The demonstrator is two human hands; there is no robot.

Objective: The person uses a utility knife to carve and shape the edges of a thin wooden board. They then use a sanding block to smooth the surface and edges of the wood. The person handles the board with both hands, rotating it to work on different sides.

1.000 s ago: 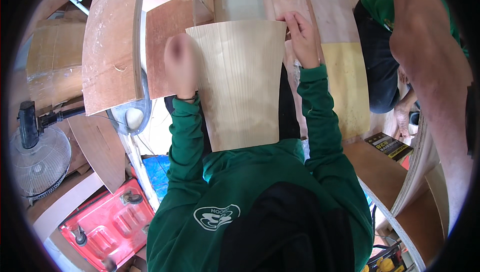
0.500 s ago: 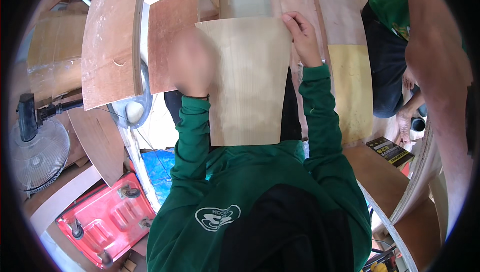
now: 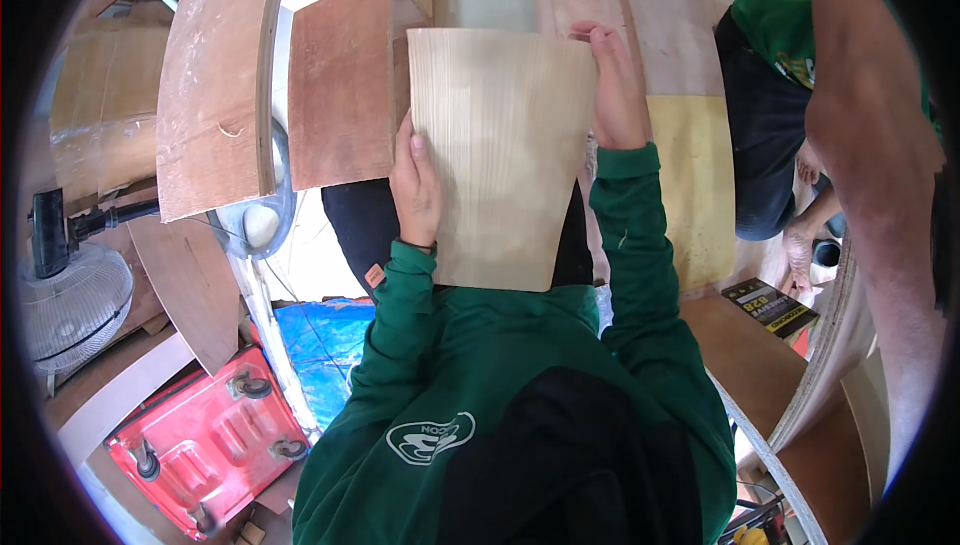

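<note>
A pale, straight-grained sheet of wood veneer (image 3: 505, 160) lies across my lap, wider at its far edge than at its near one. My left hand (image 3: 414, 183) holds its left edge about halfway down, the thumb on top and the other fingers hidden beneath. Up at the far right corner, my right hand (image 3: 617, 90) grips the sheet, thumb and forefinger at the corner. Past the far edge lie reddish-brown plywood pieces, one of them a panel (image 3: 342, 85) just left of the sheet.
A standing fan (image 3: 80, 295) and an upturned red wheeled platform (image 3: 205, 435) are at the left. A large plywood board (image 3: 220, 75) rises at the far left. A yellowish board (image 3: 690, 185) lies right of my arm. On the right, other people (image 3: 770, 95) sit close by.
The veneer sheet has shifted slightly to the right. My left hand, blurred in motion before, has moved down along the left edge. My right hand stays at the far right corner.
</note>
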